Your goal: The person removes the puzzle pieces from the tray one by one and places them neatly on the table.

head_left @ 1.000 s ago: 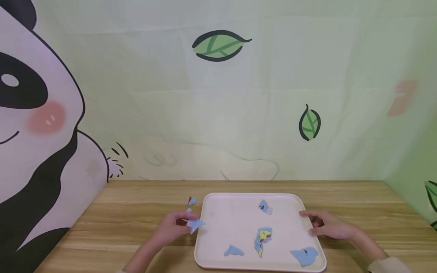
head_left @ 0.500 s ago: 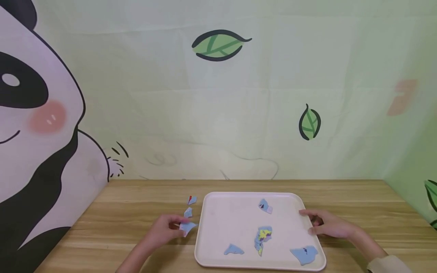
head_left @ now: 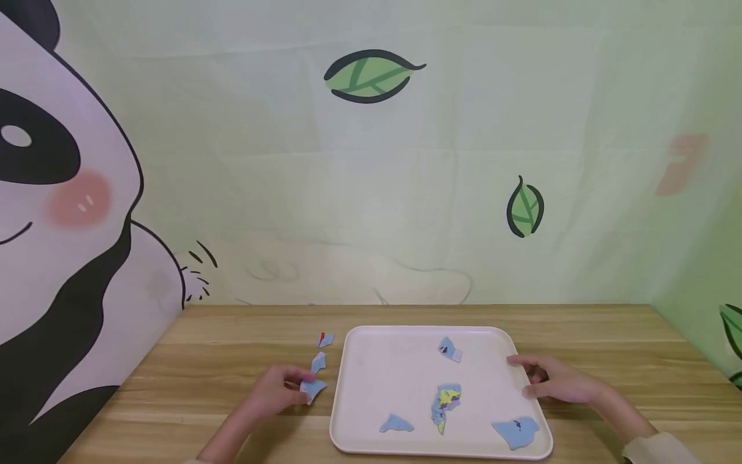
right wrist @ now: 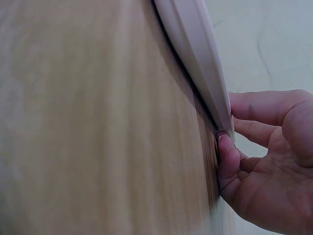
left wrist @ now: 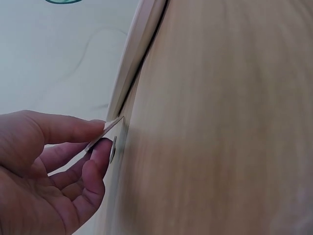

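Since the earlier frames, the left grip (head_left: 281, 391) and its piece (head_left: 315, 389) have shifted away from the tray (head_left: 388, 361): the tip that overlapped the rim a second ago is now over the bench (head_left: 232, 341), left of the tray and just short of a middle scrap (head_left: 319, 362), with a far scrap (head_left: 326, 339) beyond. The left grip is closed to the piece's thickness, thumb and fingers pinching its left side, the pointed right end free; the left wrist view has it tilted, but whether a corner touches the bench I cannot tell. The right grip (head_left: 556, 381) is at the tray's right rim, nearly closed, fingers holding the edge. Seen edge-on, the piece is thin and flat; I judge it light and fairly stiff, like board, with little force needed. The surface looks matt, so slipping seems a small risk, but hard squeezing or bending could crease it, the narrow point most of all. A light pinch well in from the edge on the broad part should suit best, leaving the point clear. Lying flat, such a piece would probably be easier to lift by raising one edge than by gripping its face.
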A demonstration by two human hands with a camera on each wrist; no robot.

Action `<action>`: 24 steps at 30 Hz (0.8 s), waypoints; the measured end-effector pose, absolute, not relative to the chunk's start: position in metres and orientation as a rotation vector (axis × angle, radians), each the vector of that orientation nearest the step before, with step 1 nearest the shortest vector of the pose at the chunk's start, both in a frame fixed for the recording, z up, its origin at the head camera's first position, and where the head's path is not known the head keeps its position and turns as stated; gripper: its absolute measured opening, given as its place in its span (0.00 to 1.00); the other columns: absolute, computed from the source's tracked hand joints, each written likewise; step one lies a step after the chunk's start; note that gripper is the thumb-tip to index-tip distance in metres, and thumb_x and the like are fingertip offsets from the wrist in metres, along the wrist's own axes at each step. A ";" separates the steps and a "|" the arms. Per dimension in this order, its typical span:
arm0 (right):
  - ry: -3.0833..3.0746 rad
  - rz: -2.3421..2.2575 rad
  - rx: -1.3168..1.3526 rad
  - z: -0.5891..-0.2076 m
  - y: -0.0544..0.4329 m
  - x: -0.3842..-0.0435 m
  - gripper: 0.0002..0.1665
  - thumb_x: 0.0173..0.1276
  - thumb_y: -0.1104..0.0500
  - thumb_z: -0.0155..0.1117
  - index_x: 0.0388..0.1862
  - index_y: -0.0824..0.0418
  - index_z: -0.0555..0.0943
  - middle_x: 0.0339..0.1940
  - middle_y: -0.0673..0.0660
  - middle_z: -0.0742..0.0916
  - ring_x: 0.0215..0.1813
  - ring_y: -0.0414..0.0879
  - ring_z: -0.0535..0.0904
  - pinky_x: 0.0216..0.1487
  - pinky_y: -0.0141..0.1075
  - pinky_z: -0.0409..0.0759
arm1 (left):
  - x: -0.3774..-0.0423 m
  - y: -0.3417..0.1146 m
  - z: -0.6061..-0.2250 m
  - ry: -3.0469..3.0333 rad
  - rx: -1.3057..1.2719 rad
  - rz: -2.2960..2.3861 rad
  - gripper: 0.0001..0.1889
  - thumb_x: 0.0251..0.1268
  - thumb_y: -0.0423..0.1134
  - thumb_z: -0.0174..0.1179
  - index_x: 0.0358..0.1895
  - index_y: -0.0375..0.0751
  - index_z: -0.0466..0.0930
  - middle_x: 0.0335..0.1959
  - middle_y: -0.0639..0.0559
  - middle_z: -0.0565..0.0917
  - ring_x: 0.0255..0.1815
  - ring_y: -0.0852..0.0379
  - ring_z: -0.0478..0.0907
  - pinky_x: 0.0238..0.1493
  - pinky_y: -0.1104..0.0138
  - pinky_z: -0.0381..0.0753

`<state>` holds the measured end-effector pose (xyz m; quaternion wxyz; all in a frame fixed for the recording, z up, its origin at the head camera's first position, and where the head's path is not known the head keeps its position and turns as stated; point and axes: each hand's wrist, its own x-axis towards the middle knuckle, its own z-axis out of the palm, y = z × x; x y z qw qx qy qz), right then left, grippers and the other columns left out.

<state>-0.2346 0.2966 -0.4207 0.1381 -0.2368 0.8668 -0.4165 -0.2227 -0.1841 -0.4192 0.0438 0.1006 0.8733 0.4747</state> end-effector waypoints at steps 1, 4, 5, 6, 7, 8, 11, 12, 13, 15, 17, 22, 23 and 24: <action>2.503 -1.207 -0.688 -0.421 0.297 -0.235 0.36 0.57 0.63 0.63 0.59 0.81 0.62 0.39 0.59 0.74 0.33 0.39 0.65 0.33 0.27 0.67 | -0.223 -0.184 -0.419 2.671 0.305 1.449 0.17 0.41 0.25 0.65 0.40 0.27 0.79 0.33 0.44 0.81 0.33 0.54 0.77 0.32 0.66 0.77; 2.492 -1.215 -0.692 -0.421 0.297 -0.235 0.35 0.58 0.63 0.62 0.59 0.81 0.61 0.39 0.59 0.73 0.32 0.39 0.65 0.33 0.27 0.66 | -0.224 -0.185 -0.419 2.682 0.289 1.432 0.17 0.41 0.25 0.65 0.40 0.27 0.79 0.33 0.45 0.81 0.33 0.54 0.77 0.31 0.67 0.77; 2.489 -1.217 -0.696 -0.421 0.297 -0.236 0.35 0.58 0.63 0.62 0.59 0.81 0.61 0.39 0.58 0.73 0.32 0.39 0.65 0.33 0.27 0.66 | -0.224 -0.185 -0.419 2.685 0.284 1.426 0.17 0.40 0.25 0.66 0.40 0.28 0.80 0.33 0.45 0.81 0.33 0.54 0.77 0.31 0.67 0.77; 2.488 -1.218 -0.699 -0.421 0.297 -0.236 0.35 0.58 0.63 0.62 0.59 0.81 0.61 0.39 0.58 0.73 0.32 0.38 0.65 0.33 0.27 0.66 | -0.224 -0.185 -0.418 2.691 0.271 1.417 0.17 0.40 0.25 0.66 0.40 0.29 0.80 0.33 0.46 0.81 0.33 0.54 0.77 0.31 0.67 0.77; 2.486 -1.220 -0.701 -0.421 0.297 -0.236 0.35 0.58 0.63 0.62 0.59 0.82 0.61 0.39 0.58 0.73 0.32 0.38 0.65 0.33 0.27 0.66 | -0.223 -0.185 -0.418 2.690 0.262 1.416 0.17 0.40 0.25 0.66 0.39 0.29 0.80 0.33 0.46 0.81 0.33 0.54 0.77 0.30 0.67 0.77; 2.486 -1.222 -0.705 -0.421 0.298 -0.236 0.35 0.58 0.64 0.62 0.59 0.82 0.61 0.39 0.58 0.73 0.32 0.38 0.65 0.33 0.27 0.66 | -0.223 -0.185 -0.418 2.697 0.256 1.407 0.17 0.39 0.25 0.66 0.39 0.29 0.80 0.33 0.46 0.81 0.33 0.54 0.77 0.31 0.67 0.77; 2.489 -1.223 -0.709 -0.421 0.297 -0.236 0.35 0.58 0.63 0.62 0.58 0.82 0.62 0.39 0.58 0.73 0.32 0.38 0.65 0.33 0.27 0.66 | -0.223 -0.185 -0.418 2.707 0.216 1.399 0.17 0.38 0.24 0.66 0.39 0.31 0.80 0.34 0.46 0.81 0.32 0.55 0.77 0.30 0.66 0.77; 2.491 -1.224 -0.709 -0.421 0.297 -0.235 0.35 0.58 0.63 0.62 0.58 0.82 0.62 0.39 0.58 0.73 0.32 0.38 0.65 0.33 0.27 0.66 | -0.223 -0.184 -0.418 2.717 0.207 1.391 0.17 0.38 0.24 0.66 0.39 0.31 0.80 0.34 0.46 0.81 0.32 0.55 0.77 0.30 0.66 0.77; 2.491 -1.224 -0.709 -0.421 0.297 -0.235 0.35 0.57 0.63 0.62 0.58 0.82 0.62 0.39 0.58 0.73 0.33 0.38 0.65 0.33 0.27 0.66 | -0.223 -0.184 -0.418 2.722 0.195 1.389 0.17 0.38 0.24 0.66 0.39 0.31 0.80 0.34 0.47 0.81 0.31 0.56 0.76 0.29 0.66 0.76; 2.496 -1.220 -0.708 -0.421 0.297 -0.235 0.35 0.57 0.63 0.62 0.58 0.82 0.62 0.39 0.59 0.74 0.33 0.38 0.66 0.33 0.27 0.67 | -0.223 -0.184 -0.418 2.740 0.188 1.376 0.17 0.38 0.24 0.66 0.38 0.32 0.81 0.34 0.47 0.80 0.31 0.56 0.76 0.29 0.66 0.76; 2.498 -1.220 -0.700 -0.421 0.297 -0.235 0.35 0.57 0.63 0.62 0.59 0.81 0.62 0.39 0.59 0.74 0.33 0.38 0.66 0.33 0.27 0.67 | -0.222 -0.183 -0.417 2.750 0.193 1.369 0.16 0.38 0.23 0.66 0.38 0.32 0.81 0.34 0.46 0.81 0.30 0.56 0.76 0.28 0.66 0.76; 2.497 -1.221 -0.706 -0.422 0.297 -0.236 0.35 0.57 0.63 0.62 0.59 0.81 0.62 0.40 0.59 0.74 0.33 0.38 0.66 0.33 0.27 0.67 | -0.222 -0.184 -0.417 2.770 0.214 1.337 0.16 0.38 0.23 0.66 0.38 0.32 0.81 0.34 0.46 0.81 0.30 0.56 0.76 0.28 0.67 0.76; 2.495 -1.223 -0.708 -0.422 0.297 -0.236 0.35 0.57 0.63 0.62 0.58 0.82 0.62 0.39 0.59 0.74 0.33 0.38 0.66 0.33 0.27 0.67 | -0.223 -0.184 -0.417 2.774 0.224 1.329 0.16 0.38 0.23 0.66 0.38 0.32 0.81 0.34 0.46 0.81 0.30 0.56 0.76 0.28 0.67 0.77; 2.494 -1.224 -0.715 -0.422 0.297 -0.236 0.35 0.57 0.64 0.62 0.58 0.82 0.62 0.39 0.59 0.74 0.33 0.38 0.66 0.33 0.27 0.67 | -0.223 -0.184 -0.417 2.780 0.234 1.321 0.16 0.38 0.23 0.66 0.37 0.32 0.81 0.34 0.46 0.81 0.30 0.55 0.76 0.28 0.67 0.77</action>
